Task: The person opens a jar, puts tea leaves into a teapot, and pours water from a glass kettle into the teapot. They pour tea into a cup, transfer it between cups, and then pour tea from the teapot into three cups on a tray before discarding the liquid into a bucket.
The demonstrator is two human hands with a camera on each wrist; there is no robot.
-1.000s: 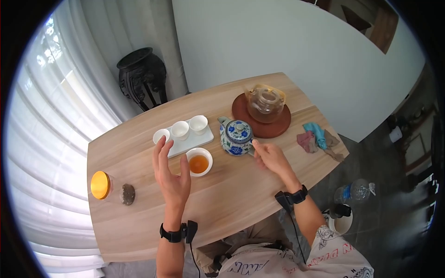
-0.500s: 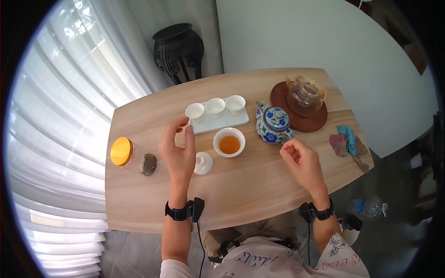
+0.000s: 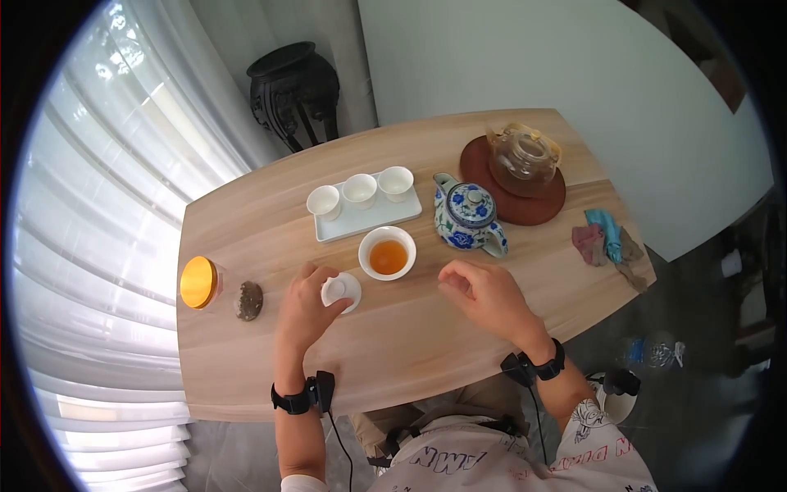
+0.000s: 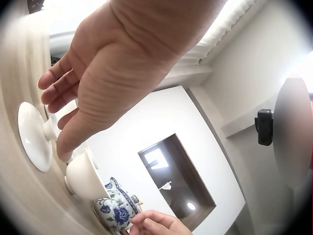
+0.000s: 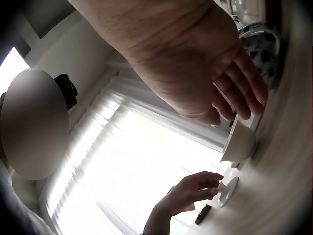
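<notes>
My left hand [image 3: 308, 308] reaches over a white lid [image 3: 348, 290] on the table. In the left wrist view its thumb and fingers stand spread apart around the knob of the lid [image 4: 34, 137]. Beside the lid stands a white bowl [image 3: 364, 261] of amber tea [image 3: 388, 257]. My right hand [image 3: 487, 298] is held over the table to the right of the bowl, fingers loosely bent, with nothing in it. Just beyond it is a blue-and-white teapot [image 3: 464, 223], its handle toward that hand.
Several things surround the hands: three white cups [image 3: 360, 190] on a white tray [image 3: 344, 230], a glass teapot [image 3: 525, 160] on a round brown tray [image 3: 537, 211], cloths [image 3: 605, 238], a yellow-lidded jar [image 3: 198, 282] and a dark brown lump [image 3: 248, 302].
My right hand has let go of the blue-and-white teapot's handle and moved left toward the bowl. The left hand has come down to the lid. The head view has shifted.
</notes>
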